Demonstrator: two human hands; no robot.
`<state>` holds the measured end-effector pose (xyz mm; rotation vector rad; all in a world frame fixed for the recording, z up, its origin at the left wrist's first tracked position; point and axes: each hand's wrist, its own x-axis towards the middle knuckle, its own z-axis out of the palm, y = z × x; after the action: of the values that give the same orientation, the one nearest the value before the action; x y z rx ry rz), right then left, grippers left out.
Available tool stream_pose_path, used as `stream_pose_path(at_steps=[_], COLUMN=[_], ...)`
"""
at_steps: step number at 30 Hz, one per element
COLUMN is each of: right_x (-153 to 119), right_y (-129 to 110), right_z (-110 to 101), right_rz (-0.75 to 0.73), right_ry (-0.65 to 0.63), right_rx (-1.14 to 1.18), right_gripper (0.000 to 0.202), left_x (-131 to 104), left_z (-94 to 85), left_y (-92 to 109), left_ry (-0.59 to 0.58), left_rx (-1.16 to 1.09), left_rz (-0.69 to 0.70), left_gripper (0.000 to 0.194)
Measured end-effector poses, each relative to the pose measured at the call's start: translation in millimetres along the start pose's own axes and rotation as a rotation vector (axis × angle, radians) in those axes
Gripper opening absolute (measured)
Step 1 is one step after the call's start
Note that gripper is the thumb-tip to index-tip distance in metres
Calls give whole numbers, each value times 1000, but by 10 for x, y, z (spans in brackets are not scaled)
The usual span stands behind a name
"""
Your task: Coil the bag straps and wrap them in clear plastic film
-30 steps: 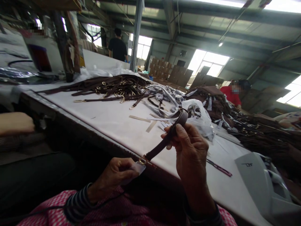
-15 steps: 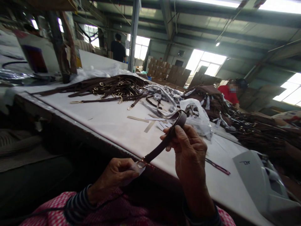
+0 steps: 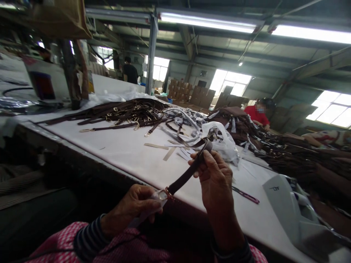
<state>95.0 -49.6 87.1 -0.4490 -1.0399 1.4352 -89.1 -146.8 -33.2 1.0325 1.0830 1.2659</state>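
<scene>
A dark brown strap [image 3: 185,178] runs slantwise between my hands, with a looped, folded part at its upper end. My right hand [image 3: 216,179] is closed on that upper part, thumb in front and fingers behind. At the strap's lower end is a metal clasp [image 3: 165,193]. My left hand [image 3: 134,206] pinches the clasp end together with a whitish, see-through wrapping [image 3: 142,216]. Beyond my right hand, the strap's far end trails toward a clear plastic bag [image 3: 223,144] on the table.
On the white table [image 3: 120,157] lies a heap of brown straps with metal clasps [image 3: 131,111]. Paper strips [image 3: 156,146] and a pink-handled cutter [image 3: 246,195] lie nearer. A white plastic container [image 3: 285,212] stands at right. A person in red [image 3: 256,115] works behind brown goods [image 3: 233,117].
The camera view has tilted up a little, so the table appears lower. Both hands keep hold of the strap; my left hand's fingers have shifted slightly around the wrapped clasp.
</scene>
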Motion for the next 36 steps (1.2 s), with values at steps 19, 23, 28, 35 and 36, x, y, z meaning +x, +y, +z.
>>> stream_pose_path(at_steps=[19, 23, 28, 35, 36], right_x=[-33, 0, -29, -191, -216], right_y=[172, 219, 295, 426, 433], right_z=[-326, -298, -341, -436, -443], right_rz=[-40, -28, 37, 152, 154], right_ry=[4, -101, -236, -358, -354], right_rx=[-212, -168, -136, -150, -159], right_gripper=[16, 12, 9, 13, 14], left_x=[338, 340, 341, 357, 353], left_z=[188, 133, 99, 139, 156], left_y=[130, 165, 172, 226, 242], left_ry=[-210, -267, -320, -333, -332], left_rx=[-147, -176, -282, -321, -313], left_rz=[-76, -146, -211, -240, -246], left_gripper=[24, 30, 39, 29, 27])
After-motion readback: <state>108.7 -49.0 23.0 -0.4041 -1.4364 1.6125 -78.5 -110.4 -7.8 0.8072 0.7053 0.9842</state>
